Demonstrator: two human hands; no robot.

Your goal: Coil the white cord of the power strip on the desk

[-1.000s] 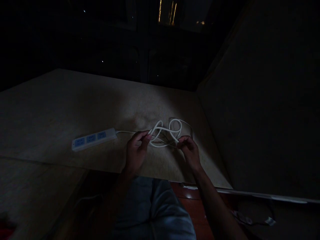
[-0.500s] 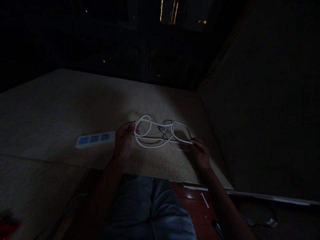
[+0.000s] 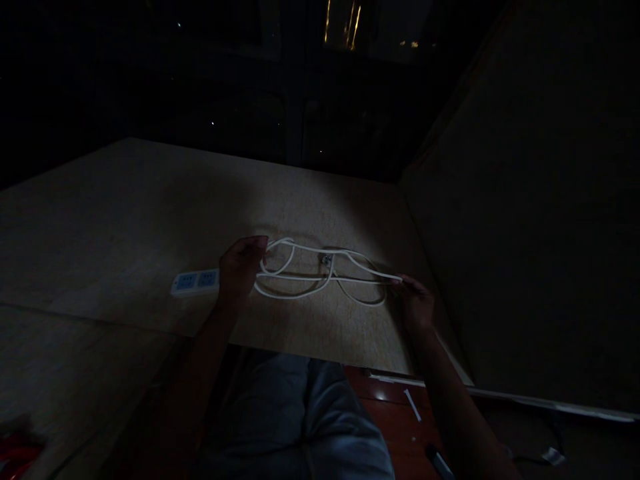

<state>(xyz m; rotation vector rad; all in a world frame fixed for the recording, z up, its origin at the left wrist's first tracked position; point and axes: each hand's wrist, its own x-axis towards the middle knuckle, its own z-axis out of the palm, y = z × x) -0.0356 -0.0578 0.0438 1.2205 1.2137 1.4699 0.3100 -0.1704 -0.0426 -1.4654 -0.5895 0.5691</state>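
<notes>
A white power cord [image 3: 300, 278] lies in loose loops between my two hands, low over the tabletop. My left hand [image 3: 241, 270] pinches its left end loops between thumb and fingers. On the other side, my right hand [image 3: 416, 300] is closed on the right bend of the cord. The plug [image 3: 327, 261] rests near the middle of the loops, its prongs hard to make out in the dim light. Left of my left hand lies a white power strip [image 3: 196, 283] with blue sockets, its right end hidden behind that hand.
The pale tabletop [image 3: 320, 213] meets a dark upright panel [image 3: 525, 233] on the right. Dark window panes [image 3: 240, 120] stand behind. Below the front edge show my legs [image 3: 300, 413], a reddish floor [image 3: 370, 407] and a thin white strip [image 3: 413, 405]. A red object [image 3: 20, 453] is at lower left.
My hands have moved farther apart, left hand leftward over more of the power strip and right hand rightward. The cord loops have been drawn longer and flatter.
</notes>
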